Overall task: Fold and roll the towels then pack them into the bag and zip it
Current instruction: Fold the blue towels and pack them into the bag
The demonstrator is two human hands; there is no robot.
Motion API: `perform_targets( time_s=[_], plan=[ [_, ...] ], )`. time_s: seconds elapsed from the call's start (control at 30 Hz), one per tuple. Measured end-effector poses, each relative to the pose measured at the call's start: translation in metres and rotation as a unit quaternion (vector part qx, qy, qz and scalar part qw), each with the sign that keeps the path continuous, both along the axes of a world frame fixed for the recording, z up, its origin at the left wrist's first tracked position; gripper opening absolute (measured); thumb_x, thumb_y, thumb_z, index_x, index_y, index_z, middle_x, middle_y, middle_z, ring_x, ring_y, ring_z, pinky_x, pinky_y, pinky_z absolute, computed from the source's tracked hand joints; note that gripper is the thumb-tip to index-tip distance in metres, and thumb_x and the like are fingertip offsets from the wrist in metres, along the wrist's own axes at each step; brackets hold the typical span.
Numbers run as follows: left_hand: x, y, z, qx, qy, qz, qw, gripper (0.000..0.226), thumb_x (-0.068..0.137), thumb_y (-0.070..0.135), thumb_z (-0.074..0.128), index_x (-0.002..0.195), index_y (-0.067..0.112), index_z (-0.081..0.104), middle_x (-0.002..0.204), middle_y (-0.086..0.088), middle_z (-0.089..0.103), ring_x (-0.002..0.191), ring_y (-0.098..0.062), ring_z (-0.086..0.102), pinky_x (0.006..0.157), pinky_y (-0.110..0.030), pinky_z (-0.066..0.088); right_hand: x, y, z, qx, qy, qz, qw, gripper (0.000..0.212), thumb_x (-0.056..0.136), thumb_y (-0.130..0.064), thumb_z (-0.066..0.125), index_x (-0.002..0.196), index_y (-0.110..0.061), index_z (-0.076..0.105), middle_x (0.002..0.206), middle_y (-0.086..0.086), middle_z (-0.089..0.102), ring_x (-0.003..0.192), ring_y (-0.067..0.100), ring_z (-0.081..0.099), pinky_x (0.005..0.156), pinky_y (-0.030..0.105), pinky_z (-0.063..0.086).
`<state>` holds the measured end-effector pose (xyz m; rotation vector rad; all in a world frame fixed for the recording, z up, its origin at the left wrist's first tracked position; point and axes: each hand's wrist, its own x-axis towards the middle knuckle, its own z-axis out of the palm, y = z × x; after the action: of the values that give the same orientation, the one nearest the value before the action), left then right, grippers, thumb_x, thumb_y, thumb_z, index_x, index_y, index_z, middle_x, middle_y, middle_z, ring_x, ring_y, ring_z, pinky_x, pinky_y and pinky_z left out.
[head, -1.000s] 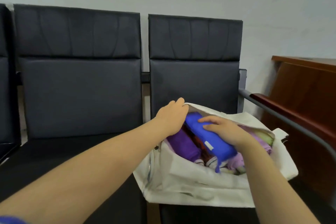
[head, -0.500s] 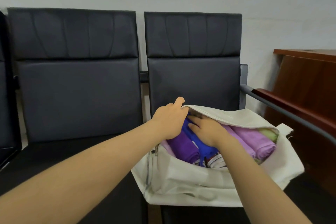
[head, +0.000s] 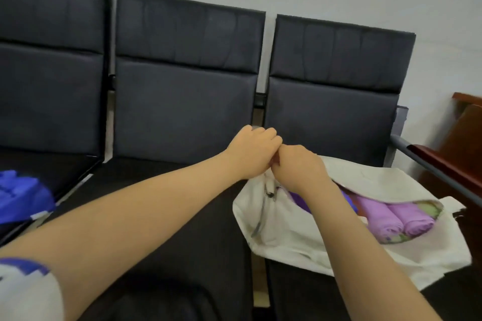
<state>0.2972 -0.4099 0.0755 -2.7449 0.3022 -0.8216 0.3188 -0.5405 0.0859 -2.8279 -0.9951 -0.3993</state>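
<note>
A white cloth bag (head: 307, 240) lies on the right-hand seat, its mouth open along the top. Inside it lie two lilac rolled towels (head: 391, 219), with a dark purple one (head: 300, 199) partly hidden behind my right forearm. My left hand (head: 250, 154) and my right hand (head: 297, 167) meet with curled fingers at the bag's left corner, gripping the fabric there. The zip's end (head: 270, 191) hangs just below them. What my fingers pinch is hidden.
A row of three dark padded chairs (head: 182, 101) stands against a white wall. A blue towel (head: 20, 195) lies on the leftmost seat. A grey armrest (head: 427, 167) and a brown wooden desk (head: 464, 138) border the bag's right side.
My right hand left the inside of the bag and joined my left hand at the bag's left corner. The blue roll it pushed in is no longer in sight. The view swung left.
</note>
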Motion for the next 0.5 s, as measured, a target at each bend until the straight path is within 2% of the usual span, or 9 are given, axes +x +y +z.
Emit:
perform_targets(
  time_s=[0.07,0.13,0.23,0.3,0.4,0.5],
  plan=[
    [-0.028,0.032,-0.004,0.006,0.016,0.054,0.998,0.010,0.091,0.023,0.053,0.095,0.015,0.056,0.093,-0.003,0.058,0.078,-0.023,0.059,0.060,-0.033,0.028,-0.018,0.033,0.000,0.000,0.013,0.048,0.999,0.011,0.097,-0.023,0.042,0.087,-0.019,0.044,0.082,-0.001,0.050,0.069,0.018,0.048,0.049,0.026,0.027],
    [-0.057,0.068,-0.014,-0.002,0.055,0.137,0.989,0.017,0.097,0.030,0.044,0.101,0.017,0.053,0.101,0.000,0.058,0.086,-0.021,0.060,0.064,-0.032,0.031,-0.035,0.073,-0.010,-0.010,0.022,0.097,0.995,0.008,0.096,-0.023,0.044,0.089,-0.020,0.043,0.086,-0.002,0.050,0.072,0.019,0.048,0.055,0.029,0.033],
    [-0.109,0.124,-0.034,-0.048,0.082,0.227,0.969,0.013,0.096,0.026,0.046,0.100,0.016,0.054,0.103,0.000,0.060,0.087,-0.020,0.061,0.064,-0.030,0.032,-0.067,0.144,-0.035,-0.018,0.061,0.169,0.984,0.005,0.095,-0.023,0.045,0.094,-0.018,0.047,0.091,0.000,0.053,0.076,0.022,0.050,0.062,0.031,0.037],
    [-0.145,0.162,-0.050,-0.090,0.114,0.283,0.948,0.010,0.093,0.018,0.049,0.102,0.014,0.053,0.106,-0.002,0.059,0.088,-0.022,0.061,0.065,-0.031,0.034,-0.095,0.194,-0.054,-0.023,0.093,0.209,0.973,0.007,0.095,-0.023,0.045,0.096,-0.017,0.049,0.091,0.000,0.054,0.077,0.023,0.052,0.062,0.033,0.039],
    [-0.195,0.220,-0.077,-0.130,0.171,0.365,0.906,0.023,0.091,0.010,0.052,0.114,0.012,0.052,0.116,-0.004,0.056,0.100,-0.024,0.061,0.071,-0.032,0.039,-0.136,0.266,-0.087,-0.044,0.135,0.259,0.955,0.018,0.097,-0.026,0.043,0.108,-0.014,0.052,0.102,0.003,0.055,0.084,0.024,0.054,0.067,0.035,0.041],
    [-0.241,0.276,-0.110,-0.173,0.185,0.425,0.869,0.030,0.093,0.014,0.050,0.124,0.012,0.049,0.121,-0.006,0.055,0.107,-0.026,0.059,0.072,-0.034,0.041,-0.173,0.326,-0.120,-0.069,0.176,0.301,0.935,0.028,0.096,-0.023,0.045,0.121,-0.013,0.051,0.115,0.007,0.055,0.102,0.029,0.057,0.077,0.040,0.047]
  ],
)
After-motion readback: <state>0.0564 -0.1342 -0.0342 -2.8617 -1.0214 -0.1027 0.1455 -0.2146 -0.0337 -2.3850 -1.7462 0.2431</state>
